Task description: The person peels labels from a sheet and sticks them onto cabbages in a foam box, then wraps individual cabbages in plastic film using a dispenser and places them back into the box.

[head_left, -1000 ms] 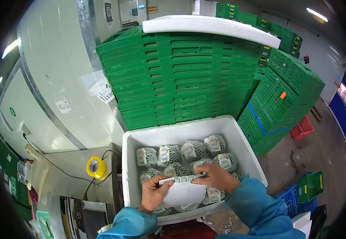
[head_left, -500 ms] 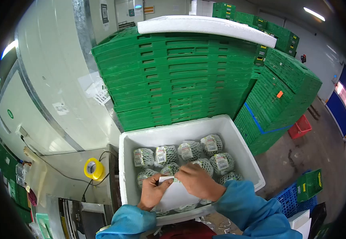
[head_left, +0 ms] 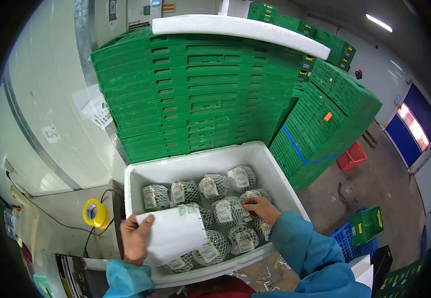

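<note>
My left hand [head_left: 135,239] grips a white sheet [head_left: 175,236] by its left edge, thumb on top. Small green-and-white stickers [head_left: 187,211] sit along the sheet's upper edge. Over on the right, my right hand [head_left: 262,209] is at a netted round pack [head_left: 255,194], with thumb and fingertips close together; what is between them is too small to make out. Several netted packs with printed labels, such as a middle pack [head_left: 229,211], lie in rows inside a white foam box [head_left: 195,166]. The sheet hides part of the front-left packs.
Tall stacks of green crates [head_left: 200,94] stand behind the box, with a white foam lid [head_left: 240,27] on top. Yellow tape [head_left: 95,213] and a black cable are at left. A red basket [head_left: 351,156] and blue crate [head_left: 352,244] are on the floor at right.
My right hand has left the sheet's edge and moved right to a netted pack. My left hand has moved left with the sheet, now lying flatter. The view has shifted right.
</note>
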Tool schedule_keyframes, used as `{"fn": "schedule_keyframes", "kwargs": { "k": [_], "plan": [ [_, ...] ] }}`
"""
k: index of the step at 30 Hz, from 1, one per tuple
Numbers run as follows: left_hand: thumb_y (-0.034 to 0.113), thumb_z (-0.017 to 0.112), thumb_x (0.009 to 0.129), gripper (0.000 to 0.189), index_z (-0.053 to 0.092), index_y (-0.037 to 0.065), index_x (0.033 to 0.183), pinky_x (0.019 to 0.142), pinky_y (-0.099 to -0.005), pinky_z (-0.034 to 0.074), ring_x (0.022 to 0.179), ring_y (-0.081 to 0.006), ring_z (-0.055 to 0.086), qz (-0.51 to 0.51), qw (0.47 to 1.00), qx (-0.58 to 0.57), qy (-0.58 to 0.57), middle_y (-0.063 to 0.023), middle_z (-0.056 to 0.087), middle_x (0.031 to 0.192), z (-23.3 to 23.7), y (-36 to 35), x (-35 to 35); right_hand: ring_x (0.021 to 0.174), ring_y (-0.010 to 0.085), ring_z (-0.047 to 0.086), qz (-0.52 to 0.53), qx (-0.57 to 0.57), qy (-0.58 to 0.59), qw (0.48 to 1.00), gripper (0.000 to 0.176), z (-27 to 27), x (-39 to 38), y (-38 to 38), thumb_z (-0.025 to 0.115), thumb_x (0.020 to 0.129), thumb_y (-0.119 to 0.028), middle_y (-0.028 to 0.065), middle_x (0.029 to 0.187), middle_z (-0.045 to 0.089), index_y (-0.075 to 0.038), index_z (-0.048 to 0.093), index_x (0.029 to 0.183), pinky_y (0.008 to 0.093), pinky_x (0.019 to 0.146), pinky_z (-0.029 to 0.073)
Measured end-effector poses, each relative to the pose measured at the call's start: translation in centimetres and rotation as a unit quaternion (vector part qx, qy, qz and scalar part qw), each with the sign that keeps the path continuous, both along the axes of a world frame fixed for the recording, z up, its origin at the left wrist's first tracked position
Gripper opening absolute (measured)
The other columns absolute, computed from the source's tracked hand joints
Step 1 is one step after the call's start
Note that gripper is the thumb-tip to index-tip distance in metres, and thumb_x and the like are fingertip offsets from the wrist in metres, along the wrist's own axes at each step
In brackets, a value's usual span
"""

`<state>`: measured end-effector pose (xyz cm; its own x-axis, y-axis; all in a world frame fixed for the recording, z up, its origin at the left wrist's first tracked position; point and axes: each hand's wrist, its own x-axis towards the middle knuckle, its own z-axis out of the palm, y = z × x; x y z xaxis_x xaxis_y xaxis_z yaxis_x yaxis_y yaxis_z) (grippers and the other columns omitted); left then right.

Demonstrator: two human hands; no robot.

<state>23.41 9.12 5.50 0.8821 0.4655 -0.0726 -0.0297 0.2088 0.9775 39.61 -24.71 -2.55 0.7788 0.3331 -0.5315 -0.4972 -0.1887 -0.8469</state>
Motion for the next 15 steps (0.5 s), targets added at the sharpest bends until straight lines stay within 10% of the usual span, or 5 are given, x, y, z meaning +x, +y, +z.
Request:
{"fn": "schedule_keyframes", "kwargs": {
  "k": [10, 15],
  "plan": [
    [0.012, 0.070, 0.079, 0.016, 0.063, 0.002, 0.089, 0.064, -0.0219, 0.044, 0.067, -0.0066, 0.054, 0.154, 0.986, 0.049, -0.040, -0.0013, 0.064, 0.079, 3.1, 5.9, -5.0, 0.062, 0.0105, 0.046, 0.072, -0.218, -0.116, 0.966, 0.026, -2.1, 1.2, 0.4, 0.059, 0.088, -0.022, 0.0024, 0.075, 0.050, -0.001, 0.060, 0.103, 0.0261, 0.055, 0.040],
    [0.012, 0.068, 0.081, 0.012, 0.060, 0.004, 0.087, 0.063, -0.0222, 0.047, 0.068, -0.0085, 0.057, 0.191, 0.980, 0.055, -0.028, -0.0027, 0.063, 0.080, 3.3, 7.8, -7.2, 0.064, 0.0114, 0.046, 0.050, 0.072, 0.040, 0.995, 0.030, 2.2, 0.0, 5.5, 0.057, 0.089, -0.024, 0.0037, 0.079, 0.049, -0.001, 0.057, 0.108, 0.0273, 0.058, 0.040]
  ]
}}
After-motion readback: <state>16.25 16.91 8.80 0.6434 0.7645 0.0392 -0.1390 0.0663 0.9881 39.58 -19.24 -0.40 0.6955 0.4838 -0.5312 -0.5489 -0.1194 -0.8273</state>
